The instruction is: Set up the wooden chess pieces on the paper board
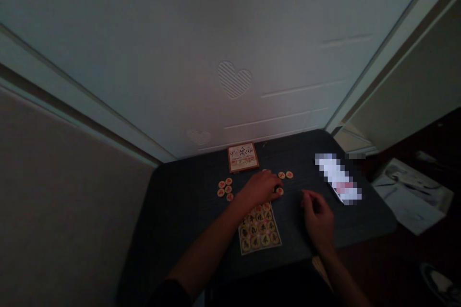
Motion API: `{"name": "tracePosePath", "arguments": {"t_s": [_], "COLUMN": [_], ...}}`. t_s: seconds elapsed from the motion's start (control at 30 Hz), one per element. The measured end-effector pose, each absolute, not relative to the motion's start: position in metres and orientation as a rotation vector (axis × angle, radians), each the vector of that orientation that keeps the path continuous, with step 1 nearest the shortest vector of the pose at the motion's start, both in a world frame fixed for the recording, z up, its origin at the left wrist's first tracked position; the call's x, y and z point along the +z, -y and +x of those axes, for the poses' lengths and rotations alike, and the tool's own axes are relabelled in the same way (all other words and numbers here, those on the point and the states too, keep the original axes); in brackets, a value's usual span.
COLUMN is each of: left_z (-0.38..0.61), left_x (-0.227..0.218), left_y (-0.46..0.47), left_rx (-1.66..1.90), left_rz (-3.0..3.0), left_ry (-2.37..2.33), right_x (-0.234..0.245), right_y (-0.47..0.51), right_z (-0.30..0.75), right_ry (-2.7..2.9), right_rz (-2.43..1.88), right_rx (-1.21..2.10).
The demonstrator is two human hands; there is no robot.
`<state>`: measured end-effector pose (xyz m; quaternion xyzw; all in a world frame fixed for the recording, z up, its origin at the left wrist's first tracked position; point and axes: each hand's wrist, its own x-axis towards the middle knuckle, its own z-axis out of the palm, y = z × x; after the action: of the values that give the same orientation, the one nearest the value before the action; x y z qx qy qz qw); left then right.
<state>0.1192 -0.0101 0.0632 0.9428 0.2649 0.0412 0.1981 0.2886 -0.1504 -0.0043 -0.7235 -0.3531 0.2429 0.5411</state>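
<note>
My left hand (pixel 263 186) reaches over the far end of a sheet (pixel 242 250) on which round Chinese chess pieces lie in rows. Its thumb and fingers close about a piece with a red character (pixel 280 192), just beyond the sheet's right corner. Part of the sheet is covered by my left forearm. Further right, my right hand (pixel 319 216) hovers near the tabletop with curled fingers and its fingertips together. Whether anything is between them cannot be made out. Two loose red pieces (pixel 289 175) lie past my left hand, and several more (pixel 228 182) are grouped to its left.
A flat box with a printed lid (pixel 243 157) lies at the back of the dark table (pixel 180 201). A phone-like, blurred-out bright object (pixel 338 179) is on the right. The white panel with hearts (pixel 234 80) rises behind. A pale box (pixel 414 196) stands beyond the table's right side.
</note>
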Motion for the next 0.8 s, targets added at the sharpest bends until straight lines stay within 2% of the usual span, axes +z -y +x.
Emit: {"name": "tracePosePath", "arguments": {"t_s": [0.43, 0.6, 0.8], "left_z": [0.126, 0.089, 0.033], "left_x": [0.07, 0.089, 0.09], "left_y": [0.014, 0.026, 0.05], "left_rx": [0.223, 0.516, 0.57], "left_rz": [2.547, 2.288, 2.032], "left_ry": [-0.788, -0.822, -1.01], "right_x": [-0.006, -0.005, -0.004], "right_y": [0.149, 0.149, 0.149], "right_z": [0.288, 0.288, 0.287], "right_ry": [0.806, 0.8, 0.81], "right_rz": [-1.672, -1.668, -1.68], "right_rx": [0.598, 0.613, 0.623]}}
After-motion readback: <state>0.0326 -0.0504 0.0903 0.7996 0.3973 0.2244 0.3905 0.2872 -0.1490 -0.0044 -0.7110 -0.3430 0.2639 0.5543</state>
